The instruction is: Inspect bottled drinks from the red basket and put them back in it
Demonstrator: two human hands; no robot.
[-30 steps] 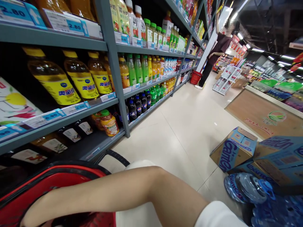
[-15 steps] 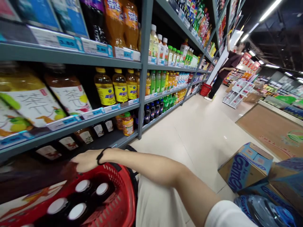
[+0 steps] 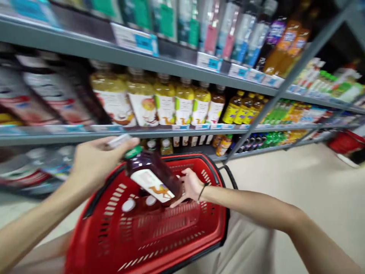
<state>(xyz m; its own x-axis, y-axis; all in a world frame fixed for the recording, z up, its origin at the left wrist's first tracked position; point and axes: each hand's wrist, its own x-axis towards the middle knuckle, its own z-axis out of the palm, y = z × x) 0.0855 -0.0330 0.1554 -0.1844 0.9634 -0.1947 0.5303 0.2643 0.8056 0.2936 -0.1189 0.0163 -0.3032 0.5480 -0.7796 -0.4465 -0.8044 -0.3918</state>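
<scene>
A dark purple juice bottle point(image 3: 155, 173) with a green cap and a white label lies tilted above the red shopping basket point(image 3: 196, 251). Wrapped about its base end is my right hand point(image 3: 192, 186), fingers and thumb on either side, with a black band at the wrist. My left hand point(image 3: 95, 158) is closed at the cap end, its thumb close to the green cap. A pale, blurred object point(image 3: 119, 141) shows between its thumb and fingers; its kind is unclear. White-capped bottles point(image 3: 129, 205) stand inside the basket, partly hidden by the juice bottle.
Shelves point(image 3: 159, 64) of drinks run along the front, with yellow juice bottles point(image 3: 185, 102) in the middle row. A slanting grey post point(image 3: 281, 95) divides them. Pale floor point(image 3: 279, 175) lies to the right. Another red basket point(image 3: 346, 142) stands at far right, beside a person's shoe point(image 3: 348, 160).
My view has swung left toward the shelf and basket. My left hand has come into view. The juice bottle now lies across the basket between both hands, its label facing me.
</scene>
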